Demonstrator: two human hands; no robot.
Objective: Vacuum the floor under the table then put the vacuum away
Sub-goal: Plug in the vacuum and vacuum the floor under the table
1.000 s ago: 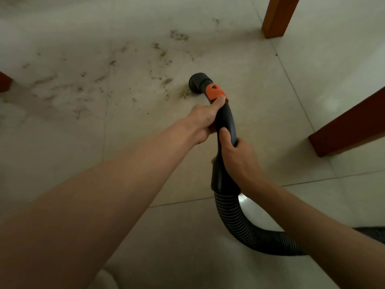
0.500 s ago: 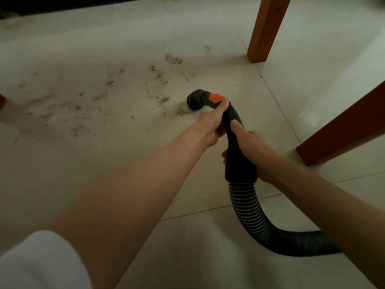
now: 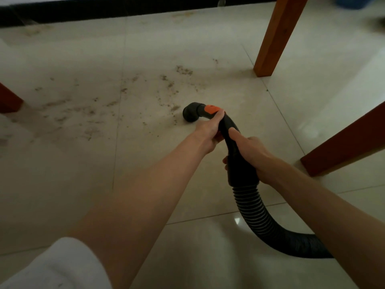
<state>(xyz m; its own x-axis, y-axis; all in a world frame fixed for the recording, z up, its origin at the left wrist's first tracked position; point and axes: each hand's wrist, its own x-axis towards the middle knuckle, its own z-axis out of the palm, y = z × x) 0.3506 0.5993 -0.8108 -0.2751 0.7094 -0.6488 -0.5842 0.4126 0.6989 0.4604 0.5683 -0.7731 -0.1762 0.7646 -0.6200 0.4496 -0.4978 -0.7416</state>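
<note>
Nozzle [image 3: 191, 112] advanced toward crumbs [image 3: 175, 108]; left hand [image 3: 209, 131], right hand [image 3: 250, 152] both seemingly wrapped around handle [image 3: 229, 130]

Floor [image 3: 87, 184]: pale cream glossy tiles, laid with thin dark grout lines; scattered with brown crumbs and dirt [image 3: 166, 88] across the middle and smeared toward the left. Dim under the furniture, brighter at right, with a small glint of reflected light [image 3: 237, 221] on the near tile. Black skirting band [image 3: 125, 8] along the far edge. Reddish-brown wooden table leg [image 3: 275, 38], square, upright, at upper right. Second wooden piece [image 3: 345, 142], slanting in from the right edge. Third leg [image 3: 8, 101], cut off at left. Blurred blue object [image 3: 356, 2] at top right corner, unidentified.
</note>
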